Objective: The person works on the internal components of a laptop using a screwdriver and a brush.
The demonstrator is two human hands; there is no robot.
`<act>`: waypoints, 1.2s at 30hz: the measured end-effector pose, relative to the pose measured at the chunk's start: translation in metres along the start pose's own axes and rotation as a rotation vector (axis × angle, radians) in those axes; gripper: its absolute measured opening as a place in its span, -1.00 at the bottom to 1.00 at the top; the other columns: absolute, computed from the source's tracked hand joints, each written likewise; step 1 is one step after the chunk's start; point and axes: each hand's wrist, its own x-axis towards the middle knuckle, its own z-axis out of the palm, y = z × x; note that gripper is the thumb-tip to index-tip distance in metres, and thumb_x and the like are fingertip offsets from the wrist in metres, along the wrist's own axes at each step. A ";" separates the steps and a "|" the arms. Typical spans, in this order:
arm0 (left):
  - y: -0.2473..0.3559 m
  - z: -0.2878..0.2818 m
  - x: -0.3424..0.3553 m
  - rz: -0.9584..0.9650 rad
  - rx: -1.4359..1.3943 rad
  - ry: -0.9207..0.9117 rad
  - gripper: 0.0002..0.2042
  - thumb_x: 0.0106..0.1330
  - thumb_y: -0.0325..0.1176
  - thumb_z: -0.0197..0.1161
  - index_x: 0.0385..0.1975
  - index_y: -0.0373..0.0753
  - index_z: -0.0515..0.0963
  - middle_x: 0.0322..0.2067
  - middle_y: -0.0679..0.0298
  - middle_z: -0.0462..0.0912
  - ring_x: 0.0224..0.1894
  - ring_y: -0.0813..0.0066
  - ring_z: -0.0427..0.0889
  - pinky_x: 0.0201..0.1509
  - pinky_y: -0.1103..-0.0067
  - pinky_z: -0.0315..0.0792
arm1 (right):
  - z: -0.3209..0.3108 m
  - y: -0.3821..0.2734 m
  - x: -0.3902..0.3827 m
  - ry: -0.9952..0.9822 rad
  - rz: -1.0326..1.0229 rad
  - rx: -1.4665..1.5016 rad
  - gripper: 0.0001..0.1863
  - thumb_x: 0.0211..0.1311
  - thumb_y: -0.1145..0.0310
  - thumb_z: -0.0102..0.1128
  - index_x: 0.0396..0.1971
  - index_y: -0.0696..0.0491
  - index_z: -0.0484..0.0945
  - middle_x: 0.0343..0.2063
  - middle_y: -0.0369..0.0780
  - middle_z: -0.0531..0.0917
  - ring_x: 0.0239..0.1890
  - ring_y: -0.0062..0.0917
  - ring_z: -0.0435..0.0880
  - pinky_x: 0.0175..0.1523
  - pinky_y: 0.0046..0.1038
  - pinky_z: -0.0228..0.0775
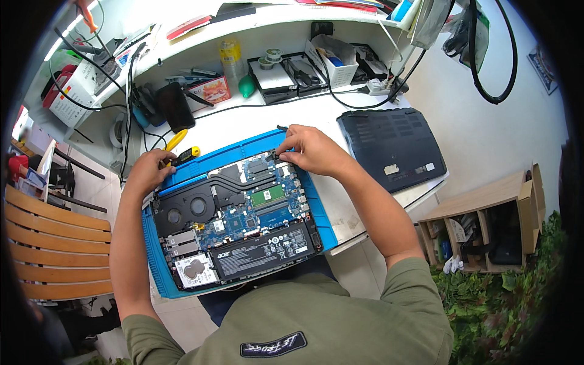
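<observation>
Because its underside is uncovered, the black laptop chassis with a blue circuit board (237,224) shows its whole interior; it lies on the ribbed blue work mat (325,210) at the near part of the white desk (243,126). The mat likely serves to protect the casing and check sliding.

Right hand (313,151): thumb and fingers bent together at the chassis's far right corner, as if pinching something small. Whether anything is gripped cannot be told; the fingertips hide it. The bent grip probably suits fine work at a narrow edge.

Left hand (148,173): fingers loosely curled at the far left corner, just beside the yellow-and-black screwdriver handle (186,156). Contact or grasp cannot be confirmed; the pose may steady that corner.

Orientation: long black battery pack (263,250) nearest the wearer, silver hard drive (196,270) to its left, paired dark round fans (198,205) at the far left. This puts the far edge under both hands.

Right of the mat, apart from it, lies the dark vented plastic panel (394,148), presumably the base cover, placed there to leave working room. The green rubber bulb (246,86) stands toward the shelf, perhaps parked out of the way.
</observation>
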 end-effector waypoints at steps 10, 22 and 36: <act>0.134 0.019 -0.001 0.664 -0.122 0.269 -0.84 0.30 -0.33 0.56 -0.20 -0.22 0.80 -0.23 0.19 0.81 -0.19 0.20 0.80 -0.08 0.36 0.67 | -0.011 0.010 -0.008 -0.036 -0.099 -0.002 -0.85 0.32 0.53 0.45 -0.15 0.11 0.85 -0.14 -0.15 0.81 -0.13 -0.24 0.81 0.03 -0.28 0.65; 0.177 0.063 0.036 0.935 0.066 0.182 -0.89 0.33 -0.30 0.49 -0.25 -0.14 0.79 -0.23 0.28 0.80 -0.21 0.21 0.80 -0.14 0.31 0.69 | -0.015 0.006 0.000 -0.228 -0.306 -0.475 -0.89 0.37 0.46 0.27 -0.25 0.10 0.76 -0.15 -0.13 0.74 -0.09 -0.15 0.82 0.07 -0.14 0.68; 0.174 0.066 0.046 1.018 0.078 0.190 -0.90 0.26 -0.32 0.53 -0.36 -0.17 0.78 -0.34 0.30 0.77 -0.29 0.23 0.80 -0.19 0.32 0.69 | -0.013 0.011 -0.002 -0.216 -0.367 -0.536 -0.93 0.34 0.47 0.30 -0.25 0.09 0.73 -0.14 -0.21 0.72 -0.03 -0.24 0.79 0.08 -0.17 0.67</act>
